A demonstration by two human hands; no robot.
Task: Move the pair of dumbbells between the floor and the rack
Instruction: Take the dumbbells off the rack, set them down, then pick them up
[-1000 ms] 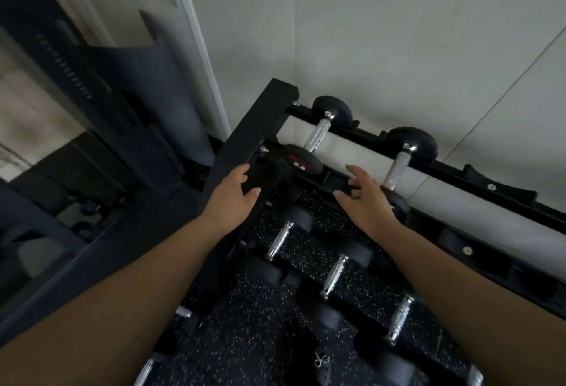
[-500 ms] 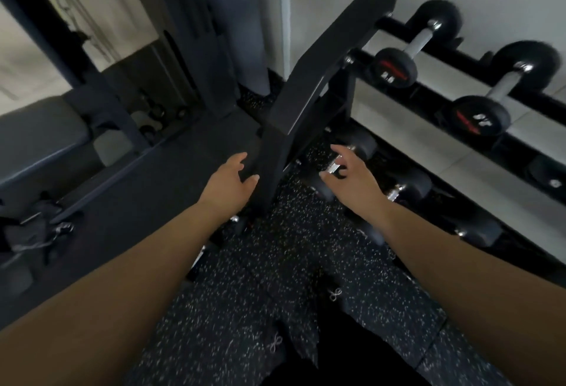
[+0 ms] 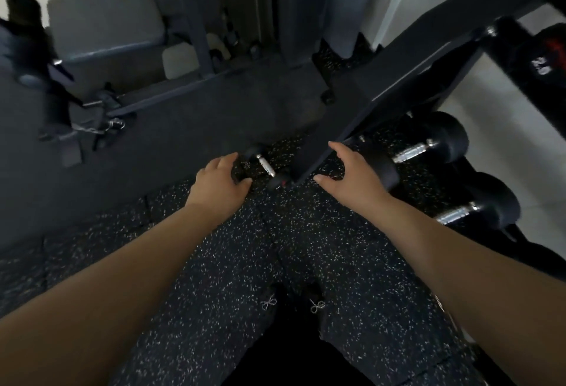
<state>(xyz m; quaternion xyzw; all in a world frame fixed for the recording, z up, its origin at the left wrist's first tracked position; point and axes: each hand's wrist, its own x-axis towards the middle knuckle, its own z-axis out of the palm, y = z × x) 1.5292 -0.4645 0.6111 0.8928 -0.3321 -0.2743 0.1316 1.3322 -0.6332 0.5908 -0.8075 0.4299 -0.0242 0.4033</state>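
Observation:
A small black dumbbell [image 3: 266,167] with a chrome handle lies on the speckled rubber floor, just beside the foot of the black rack [image 3: 395,79]. My left hand [image 3: 219,182] hovers just left of it, fingers curled and apart, holding nothing. My right hand [image 3: 352,175] is spread open over the rack's slanted side post and in front of a larger black dumbbell [image 3: 413,151] on the bottom tier. Another dumbbell [image 3: 477,212] rests further right on that tier. Both hands are empty.
A grey padded bench [image 3: 104,24] and machine frame stand at the back left, with straps and cable handles [image 3: 101,122] on the floor. A dumbbell end marked with numbers [image 3: 542,61] sits on an upper tier at right. My shoes [image 3: 291,303] show below.
My view has tilted down from the rack's top tier to the floor. Both hands have dropped from the upper dumbbells to near the floor by the rack's foot.

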